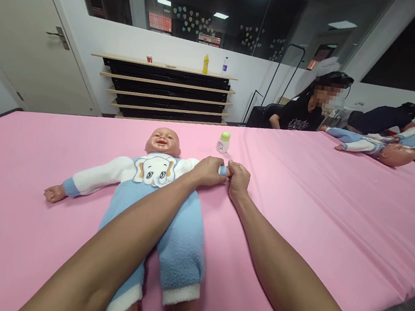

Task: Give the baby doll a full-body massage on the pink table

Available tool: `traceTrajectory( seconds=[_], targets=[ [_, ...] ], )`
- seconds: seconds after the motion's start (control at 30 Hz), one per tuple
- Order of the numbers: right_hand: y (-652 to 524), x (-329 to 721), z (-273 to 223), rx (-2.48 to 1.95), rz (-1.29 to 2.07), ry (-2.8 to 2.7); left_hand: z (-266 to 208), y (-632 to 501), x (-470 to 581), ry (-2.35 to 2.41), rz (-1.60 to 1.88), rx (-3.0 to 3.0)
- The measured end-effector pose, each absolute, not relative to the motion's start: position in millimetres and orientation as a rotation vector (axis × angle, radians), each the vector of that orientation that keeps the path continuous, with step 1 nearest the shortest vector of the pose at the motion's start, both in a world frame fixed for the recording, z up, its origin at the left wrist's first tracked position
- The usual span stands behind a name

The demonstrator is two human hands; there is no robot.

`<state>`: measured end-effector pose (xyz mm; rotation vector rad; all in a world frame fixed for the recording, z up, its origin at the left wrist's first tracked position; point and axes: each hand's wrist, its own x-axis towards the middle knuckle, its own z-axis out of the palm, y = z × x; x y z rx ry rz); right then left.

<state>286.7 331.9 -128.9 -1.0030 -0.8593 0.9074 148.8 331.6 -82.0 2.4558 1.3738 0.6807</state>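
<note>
A baby doll [163, 141] lies on its back on the pink sheet, dressed in a blue and white fleece outfit [185, 229] with an elephant on the chest. My left hand [210, 171] is closed around the sleeve of the doll's arm on the right side of the view, just above its blue cuff [223, 171]. At the end of that arm my right hand [238, 178] grips the doll's hand, which is mostly hidden by my fingers. The doll's other arm [99, 179] stretches out to the left. Behind my hands stands a small bottle [223, 143] with a green cap.
The pink sheet [301, 204] covers the broad table. More dolls [397, 151] lie at the far right, near a seated person [307, 107] in black. A stack of boards [163, 82] stands by the back wall, with a yellow bottle [205, 64] on top. A door [27, 37] is at left.
</note>
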Motion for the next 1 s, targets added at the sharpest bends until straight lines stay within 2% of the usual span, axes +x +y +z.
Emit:
traceTrajectory(
  seconds=[0.3, 0.53, 1.0],
  targets=[
    [331.1, 282.9, -129.2, -1.047, 0.860, -0.850, -79.5, 327.3, 150.4, 1.381, 0.630, 2.456],
    [333.2, 284.5, -133.7, -1.059, 0.808, -0.902, -74.0, 324.4, 150.1, 1.560, 0.683, 2.374],
    [336.0, 286.5, -137.3, -1.125, 0.798, -0.860, -75.2, 325.9, 149.9, 1.529, 0.687, 2.393]
  ],
)
